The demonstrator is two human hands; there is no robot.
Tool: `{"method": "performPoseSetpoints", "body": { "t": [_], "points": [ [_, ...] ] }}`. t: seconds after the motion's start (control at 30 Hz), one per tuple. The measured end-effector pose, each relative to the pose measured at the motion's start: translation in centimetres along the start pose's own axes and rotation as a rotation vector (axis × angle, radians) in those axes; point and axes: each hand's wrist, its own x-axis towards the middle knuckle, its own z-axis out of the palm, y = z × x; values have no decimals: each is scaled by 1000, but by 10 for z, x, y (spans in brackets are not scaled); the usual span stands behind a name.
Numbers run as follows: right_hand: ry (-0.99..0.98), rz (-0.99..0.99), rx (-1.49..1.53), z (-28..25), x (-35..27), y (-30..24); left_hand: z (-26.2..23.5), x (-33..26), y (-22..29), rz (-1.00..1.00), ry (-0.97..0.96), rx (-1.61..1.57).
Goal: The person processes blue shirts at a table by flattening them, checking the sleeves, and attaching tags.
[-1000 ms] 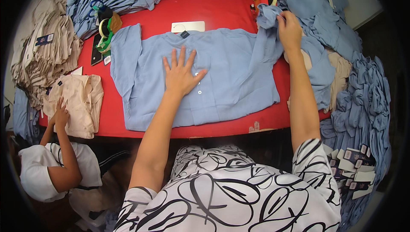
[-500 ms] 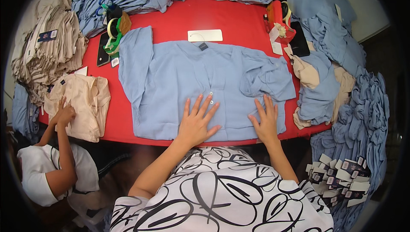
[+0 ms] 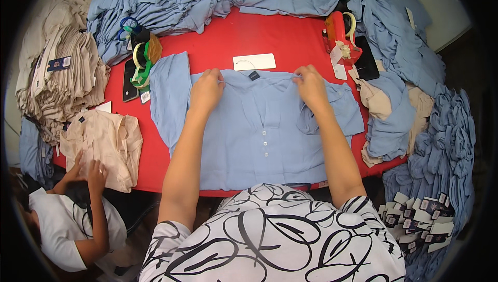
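Shirt (image 3: 259, 136), light blue, lies flat and buttoned on the red table (image 3: 249, 35), its hem hidden beyond the table's near edge. Left hand (image 3: 206, 91) and right hand (image 3: 310, 86) each pinch its collar. White card (image 3: 254, 62) lies just beyond.

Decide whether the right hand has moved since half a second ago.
Yes. The right hand went from the shirt's hem up to its collar, toward the white card.

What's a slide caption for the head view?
Both hands, left hand and right hand, pinch the collar of a light blue shirt spread flat on a red table.
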Motion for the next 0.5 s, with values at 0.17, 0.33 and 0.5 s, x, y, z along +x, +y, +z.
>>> {"method": "performPoseSetpoints", "body": {
  "t": [0.17, 0.33, 0.5],
  "points": [
    [189, 100, -54, 17, -1, -1, 14, -3, 2, 60, 193, -148],
    [266, -121, -128, 52, 29, -9, 44, -33, 37, 334, 192, -80],
    [-7, -43, -276, 51, 71, -27, 59, -41, 43, 479, 101, 81]
  ]
}}
